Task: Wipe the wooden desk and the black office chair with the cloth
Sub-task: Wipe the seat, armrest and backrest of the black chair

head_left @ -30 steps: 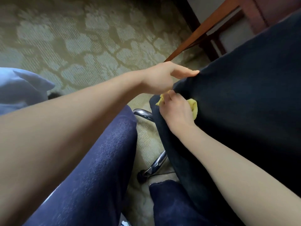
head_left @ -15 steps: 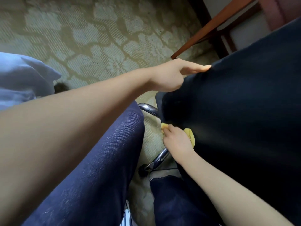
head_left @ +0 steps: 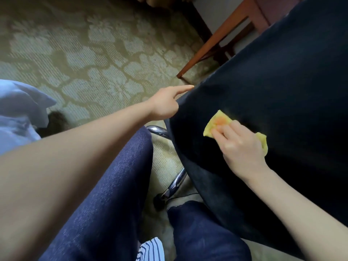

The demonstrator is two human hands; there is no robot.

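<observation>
On the black office chair's [head_left: 273, 87] dark fabric surface, toward its left edge, the right hand [head_left: 239, 146] presses a yellow cloth [head_left: 216, 122] flat, fingers fairly straight and spread over it. One corner of the cloth sticks out past the fingertips toward the chair's edge, with an orange patch on it, and another bit of it shows beyond the back of the hand on the far side. The left hand [head_left: 165, 105] reaches to the same left edge higher up, its forefinger stretched out along the fabric rim; the other fingers go behind the edge and cannot be seen, so whether they grip the chair or merely rest on it cannot be told. The two hands are apart, with bare dark fabric between them.

Below the chair's edge, chromed base legs [head_left: 177, 182] run down to a dark caster [head_left: 159, 201] on the patterned carpet [head_left: 84, 53]. Beyond the chair's upper edge stands the wooden desk [head_left: 224, 34], of which a slanted reddish-brown leg and frame show, its foot on the carpet close to the chair. The person's legs in dark blue jeans [head_left: 105, 194] fill the lower middle, and a striped bit of footwear [head_left: 152, 249] shows at the bottom. Pale blue fabric [head_left: 20, 110] lies at the left edge of the view.
</observation>
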